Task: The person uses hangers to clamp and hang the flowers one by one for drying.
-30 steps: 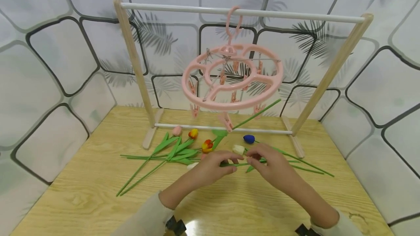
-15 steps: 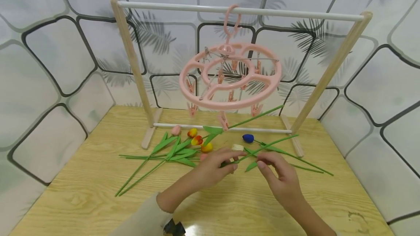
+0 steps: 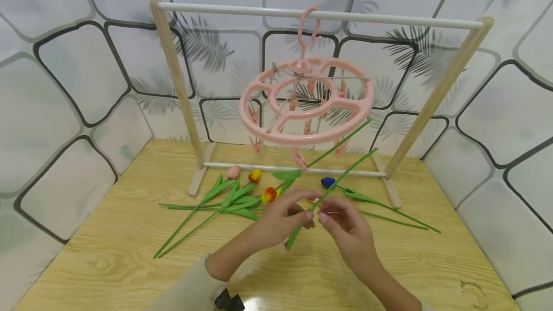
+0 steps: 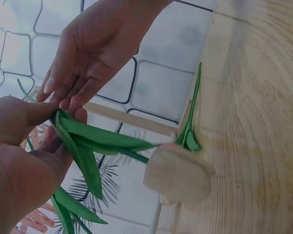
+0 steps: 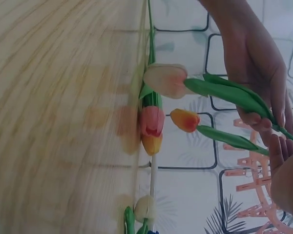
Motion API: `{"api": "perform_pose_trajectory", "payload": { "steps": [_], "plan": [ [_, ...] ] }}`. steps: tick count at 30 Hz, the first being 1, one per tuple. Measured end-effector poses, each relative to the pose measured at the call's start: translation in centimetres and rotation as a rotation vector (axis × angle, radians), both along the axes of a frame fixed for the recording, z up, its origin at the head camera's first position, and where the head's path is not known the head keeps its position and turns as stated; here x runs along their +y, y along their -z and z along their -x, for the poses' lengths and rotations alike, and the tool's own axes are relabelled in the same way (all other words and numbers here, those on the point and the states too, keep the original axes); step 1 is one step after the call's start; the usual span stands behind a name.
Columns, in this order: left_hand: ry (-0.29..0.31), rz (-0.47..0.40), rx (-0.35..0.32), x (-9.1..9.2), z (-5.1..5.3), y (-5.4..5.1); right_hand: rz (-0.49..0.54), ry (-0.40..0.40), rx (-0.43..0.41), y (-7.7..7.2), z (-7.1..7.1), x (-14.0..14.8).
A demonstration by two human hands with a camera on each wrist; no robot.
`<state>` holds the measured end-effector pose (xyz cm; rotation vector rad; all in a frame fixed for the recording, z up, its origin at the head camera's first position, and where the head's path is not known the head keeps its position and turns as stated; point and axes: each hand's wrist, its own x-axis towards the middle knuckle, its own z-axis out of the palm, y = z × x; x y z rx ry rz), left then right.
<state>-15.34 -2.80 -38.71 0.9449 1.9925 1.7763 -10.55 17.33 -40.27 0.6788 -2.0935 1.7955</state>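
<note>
My left hand (image 3: 285, 217) pinches the stem of a pale artificial tulip (image 4: 176, 175), just beyond its green leaves (image 4: 83, 156). The bloom hangs low toward me while the green stem (image 3: 351, 169) slants up to the right. My right hand (image 3: 352, 234) is close beside that stem, its fingers loosely bent; in the left wrist view its fingertips meet those of my left hand. Behind them, a red-yellow tulip (image 3: 270, 195) hangs tilted from a pink clothespin (image 3: 299, 159) on the round pink drying hanger (image 3: 248, 121).
Several tulips lie on the wooden table (image 3: 108, 234), among them a pink tulip (image 3: 233, 172) on the left and a blue tulip (image 3: 328, 182) on the right. The hanger hooks over the white rod (image 3: 216, 9) of a wooden rack (image 3: 177, 78). Patterned walls stand around.
The held tulip has been lifted from the table, its stem tilting upward. My right hand drew away to the right, then came back to the stem. The clipped tulip has swayed slightly.
</note>
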Motion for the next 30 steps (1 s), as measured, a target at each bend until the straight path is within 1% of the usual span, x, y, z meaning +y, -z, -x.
{"api": "perform_pose_trajectory", "payload": {
  "steps": [1, 4, 8, 10, 13, 15, 19, 24, 30],
  "plan": [
    [0.005, -0.022, -0.014, 0.0, 0.0, -0.1, 0.012, -0.006, -0.014, 0.0, 0.0, -0.2],
    [0.031, -0.073, -0.027, -0.1, 0.1, -0.2, 0.06, -0.041, -0.045, -0.1, 0.2, -0.6],
    [0.059, -0.101, -0.044, -0.3, 0.1, -0.1, 0.114, -0.103, -0.081, -0.1, 0.5, -0.9],
    [0.066, -0.109, -0.064, -0.4, 0.2, -0.1, 0.127, -0.117, -0.097, -0.2, 0.6, -1.0],
    [0.075, -0.114, -0.095, -0.4, 0.3, 0.0, 0.153, -0.121, -0.1, -0.3, 0.6, -1.3],
    [0.08, -0.121, -0.11, -0.4, 0.3, 0.1, 0.19, -0.128, -0.094, -0.5, 0.7, -1.5],
    [0.086, -0.131, -0.118, -0.2, 0.3, 0.2, 0.255, -0.156, -0.074, -0.6, 0.8, -1.9],
    [0.082, -0.139, -0.111, -0.1, 0.2, 0.2, 0.247, -0.148, -0.08, -0.8, 1.0, -2.1],
    [0.093, -0.134, -0.114, -0.1, 0.2, 0.3, 0.234, -0.104, -0.081, -1.0, 1.0, -2.2]
  ]
}}
